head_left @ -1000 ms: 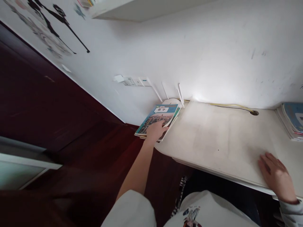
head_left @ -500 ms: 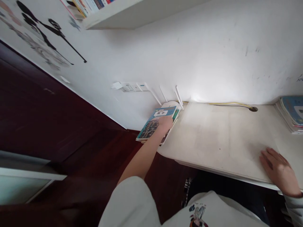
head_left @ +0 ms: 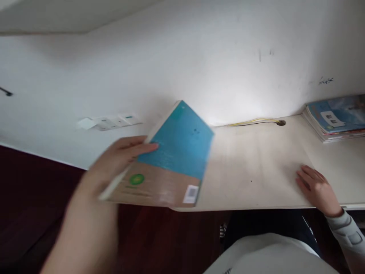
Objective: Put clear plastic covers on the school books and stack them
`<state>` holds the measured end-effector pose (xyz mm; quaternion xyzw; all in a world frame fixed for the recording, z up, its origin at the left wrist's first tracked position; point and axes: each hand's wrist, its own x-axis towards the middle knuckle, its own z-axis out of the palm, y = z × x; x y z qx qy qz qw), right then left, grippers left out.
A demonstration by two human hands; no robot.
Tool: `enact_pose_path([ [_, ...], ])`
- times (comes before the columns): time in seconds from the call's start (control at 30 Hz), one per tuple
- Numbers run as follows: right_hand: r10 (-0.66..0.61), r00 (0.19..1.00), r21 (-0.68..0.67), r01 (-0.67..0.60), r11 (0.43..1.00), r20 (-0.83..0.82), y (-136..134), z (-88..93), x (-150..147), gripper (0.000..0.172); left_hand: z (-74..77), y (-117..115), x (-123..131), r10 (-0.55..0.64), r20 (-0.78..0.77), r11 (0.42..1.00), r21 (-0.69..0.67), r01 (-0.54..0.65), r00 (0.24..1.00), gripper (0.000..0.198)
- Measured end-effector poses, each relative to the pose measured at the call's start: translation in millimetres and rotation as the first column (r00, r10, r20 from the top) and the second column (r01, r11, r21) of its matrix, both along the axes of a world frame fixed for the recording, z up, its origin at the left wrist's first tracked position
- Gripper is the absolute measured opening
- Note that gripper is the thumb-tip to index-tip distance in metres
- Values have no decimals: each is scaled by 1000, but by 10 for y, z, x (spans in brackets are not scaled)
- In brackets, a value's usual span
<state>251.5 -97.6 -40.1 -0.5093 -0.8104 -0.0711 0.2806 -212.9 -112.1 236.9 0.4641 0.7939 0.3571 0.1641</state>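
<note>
My left hand point(head_left: 125, 152) grips a textbook point(head_left: 176, 140) by its left edge, the thumb lying over the cover. The textbook is tilted up in the air above the left end of the desk, its blue and brown back cover with a green round mark and a white barcode label facing me. It is slightly blurred. On the white desk point(head_left: 245, 160), my right hand point(head_left: 316, 188) lies palm down with its fingers stretched out, holding nothing. The spot behind the raised textbook is hidden.
A stack of books point(head_left: 333, 120) stands at the desk's back right. Yellow and black cables point(head_left: 251, 121) run along the wall to a round hole point(head_left: 281, 123). Wall sockets point(head_left: 114, 121) are at the left, and a shelf point(head_left: 57, 17) overhangs at the upper left.
My left hand has lifted the textbook from the desk's left end, so its back cover now shows instead of its front. The view has turned right. My right hand stays on the desk.
</note>
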Motion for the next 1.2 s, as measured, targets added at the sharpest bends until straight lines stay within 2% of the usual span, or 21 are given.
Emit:
enact_pose_path([
  [0.03, -5, 1000, -3, 5, 1000, 0, -3, 12, -8, 31, -160, 30, 172, -107, 205, 994, 18, 105, 973, 37],
  [0.1, -19, 1000, -8, 19, 1000, 7, -8, 25, -21, 30, -522, 134, 527, -291, 437, 957, 130, 261, 851, 38],
  [0.17, -29, 1000, -17, 29, 999, 11, -14, 34, -32, 29, -856, 269, 834, -405, 528, 914, 218, 342, 746, 34],
  [0.23, -33, 999, -23, 33, 999, 6, -18, 46, -44, 29, -1107, 405, 1049, -459, 596, 888, 279, 366, 659, 28],
  [0.37, -37, 999, -37, 37, 999, -12, -20, 83, -66, 28, -1457, 615, 1162, -454, 712, 890, 333, 312, 536, 29],
  [0.57, -37, 999, -83, 37, 996, -9, -24, 122, -75, 28, -1987, 655, 924, -318, 830, 944, 231, 237, 459, 33],
  [0.7, -41, 999, -93, 40, 995, -8, -30, 139, -77, 29, -2203, 626, 816, -272, 840, 958, 191, 213, 469, 38],
  [0.97, -45, 999, -107, 45, 993, 8, -23, 189, -73, 29, -2318, 713, 694, -236, 852, 963, 139, 232, 467, 47],
  [1.03, -45, 999, -111, 45, 993, 9, -18, 184, -66, 29, -2352, 731, 665, -229, 827, 965, 125, 230, 513, 49],
  [1.1, -41, 999, -113, 42, 993, 8, -13, 172, -56, 29, -2394, 741, 633, -242, 769, 963, 116, 243, 591, 50],
  [1.2, -36, 999, -102, 36, 994, 3, -10, 150, -40, 29, -2462, 738, 584, -279, 537, 958, 102, 267, 796, 50],
])
